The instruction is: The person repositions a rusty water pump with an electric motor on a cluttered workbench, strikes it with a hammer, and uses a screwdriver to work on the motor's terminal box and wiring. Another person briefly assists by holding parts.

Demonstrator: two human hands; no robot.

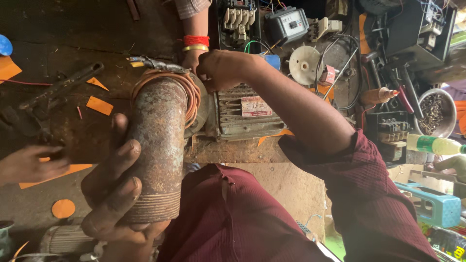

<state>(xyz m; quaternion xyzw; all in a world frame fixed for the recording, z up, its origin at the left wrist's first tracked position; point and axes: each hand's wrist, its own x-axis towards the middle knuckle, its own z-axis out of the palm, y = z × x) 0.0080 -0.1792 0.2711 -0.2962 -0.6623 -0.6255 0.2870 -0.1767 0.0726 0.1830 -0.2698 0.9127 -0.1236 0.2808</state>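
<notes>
Orange paper scraps [99, 105] lying near your wrench [58, 90]; white fan disc [304, 64] sitting by cable loop [340, 73]; bowl of screws [433, 112] resting beside green bottle [434, 144].

The pipe [158, 150] lies on the workbench [87, 131], its far end inside the wire coil [189, 94]. The motor [240, 114] sits just right of the coil, the white fan [304, 64] behind it.

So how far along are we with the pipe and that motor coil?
Done: copper coil is looped around the end of the rusty pipe, which butts against the ribbed motor housing. In hand: left hand grips the pipe's threaded end; right hand rests on top of the housing, beside another person's hand. Left: the coil is not seated inside; orange insulation pieces lie loose on the bench.
</notes>
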